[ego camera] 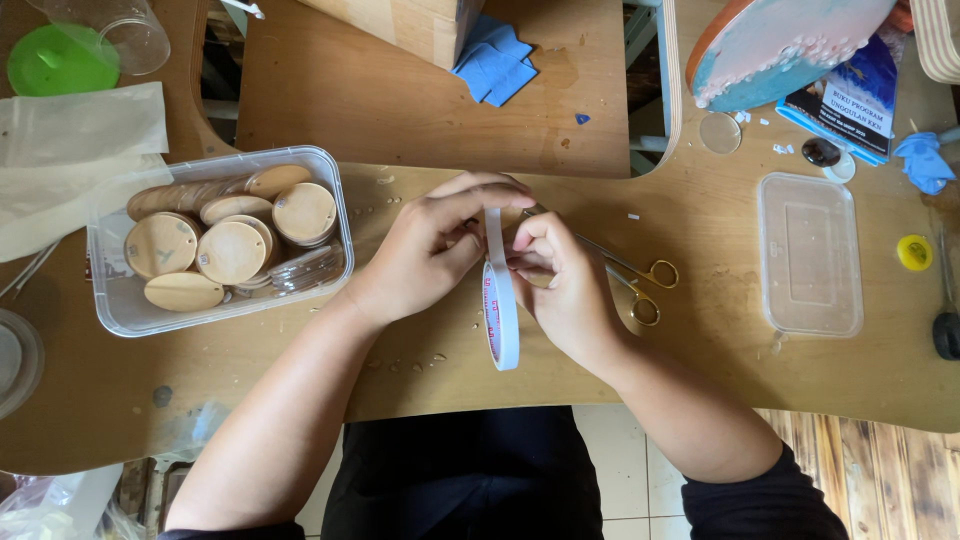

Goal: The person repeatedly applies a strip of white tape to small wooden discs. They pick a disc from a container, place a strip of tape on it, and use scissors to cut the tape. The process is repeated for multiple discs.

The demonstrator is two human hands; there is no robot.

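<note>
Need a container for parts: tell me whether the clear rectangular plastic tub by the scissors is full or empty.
Empty: the clear rectangular plastic tub shows only its bare bottom.

A clear tub [115, 300] of round wooden discs [231, 252] sits at left; gold-handled scissors [645, 285] and a clear lid [810, 255] lie right; a green lid [60, 62] upper left.

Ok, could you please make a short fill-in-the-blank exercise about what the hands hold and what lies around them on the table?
1. Both hands, left and right, hold a roll of ____.
2. The tub on the left holds round ____ discs.
3. Gold-handled ____ lie behind the right hand.
4. The cup stands beside a ____ lid.

Missing words: tape; wooden; scissors; green
</note>
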